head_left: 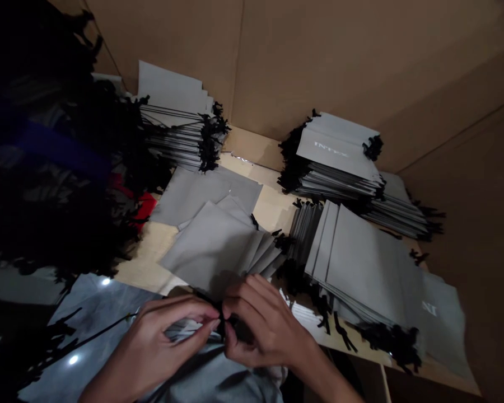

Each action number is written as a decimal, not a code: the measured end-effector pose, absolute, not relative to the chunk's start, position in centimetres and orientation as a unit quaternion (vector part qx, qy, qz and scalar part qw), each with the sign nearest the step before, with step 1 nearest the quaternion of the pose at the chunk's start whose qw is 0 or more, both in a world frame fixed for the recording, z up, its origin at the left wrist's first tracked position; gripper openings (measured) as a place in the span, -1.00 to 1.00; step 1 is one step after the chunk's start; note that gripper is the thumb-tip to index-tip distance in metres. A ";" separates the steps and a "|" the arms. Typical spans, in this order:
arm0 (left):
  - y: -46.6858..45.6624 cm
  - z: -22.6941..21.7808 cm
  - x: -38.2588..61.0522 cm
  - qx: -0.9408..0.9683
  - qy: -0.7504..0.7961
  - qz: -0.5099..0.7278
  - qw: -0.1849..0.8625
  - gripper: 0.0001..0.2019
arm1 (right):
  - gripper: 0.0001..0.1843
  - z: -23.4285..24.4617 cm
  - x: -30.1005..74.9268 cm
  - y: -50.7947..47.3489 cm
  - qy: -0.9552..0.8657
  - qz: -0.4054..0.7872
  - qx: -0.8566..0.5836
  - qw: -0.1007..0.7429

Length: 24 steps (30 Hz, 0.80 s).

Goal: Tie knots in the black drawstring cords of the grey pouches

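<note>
Close together at the bottom centre, my left hand (159, 330) and my right hand (264, 322) each pinch a short black cord (222, 324) between thumb and fingertips. Part of the cord is hidden behind the fingers. Just beyond my hands lies a fanned pile of grey flat pouches (214, 240) with black cord ends at its right side. Beneath the hands, white or light grey layers show in part above the grey cloth on my lap (218, 375).
Stacks of grey pouches with black cords stand at the back left (172, 84), back right (340, 140) and right (361, 263). A dark heap of black cords (67, 224) rises at the left, with a red piece (145, 210). Cardboard walls (277, 61) enclose the wooden table (147, 257).
</note>
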<state>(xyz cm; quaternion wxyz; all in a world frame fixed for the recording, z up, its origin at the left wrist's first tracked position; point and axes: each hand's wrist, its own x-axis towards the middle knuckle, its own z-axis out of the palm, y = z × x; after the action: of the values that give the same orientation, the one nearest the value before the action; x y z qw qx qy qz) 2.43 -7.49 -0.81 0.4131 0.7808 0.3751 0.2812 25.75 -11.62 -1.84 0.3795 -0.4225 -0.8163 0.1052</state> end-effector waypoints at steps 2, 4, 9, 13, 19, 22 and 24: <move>-7.3 -0.5 2.6 0.792 0.364 0.273 0.407 -0.81 | -0.76 -1.8 26.0 -11.5 -0.823 0.113 -0.415 0.371; -7.2 -0.2 2.7 0.799 0.360 0.258 0.406 -0.80 | -0.75 -1.9 26.1 -11.4 -0.828 0.116 -0.408 0.365; -7.5 -0.1 3.3 0.800 0.365 0.270 0.393 -0.76 | -0.72 -2.4 26.1 -11.2 -0.831 0.125 -0.402 0.364; -7.8 -0.3 3.7 0.806 0.354 0.291 0.374 -0.76 | -0.71 -2.7 25.9 -11.0 -0.822 0.151 -0.398 0.378; -7.6 -0.2 3.9 0.803 0.369 0.278 0.376 -0.77 | -0.71 -2.7 25.5 -10.5 -0.810 0.201 -0.382 0.396; -7.5 -0.2 3.8 0.789 0.382 0.266 0.402 -0.78 | -0.69 -2.6 25.4 -10.1 -0.804 0.232 -0.371 0.402; -7.4 -0.3 3.9 0.775 0.391 0.267 0.419 -0.78 | -0.68 -2.7 25.3 -9.8 -0.801 0.243 -0.369 0.405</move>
<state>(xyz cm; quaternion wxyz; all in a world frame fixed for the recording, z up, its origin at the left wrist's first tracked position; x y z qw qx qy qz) 3.88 -7.44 -0.32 0.4191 0.7745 0.3912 0.2672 25.35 -9.80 -2.69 0.4045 -0.3687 -0.8009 0.2429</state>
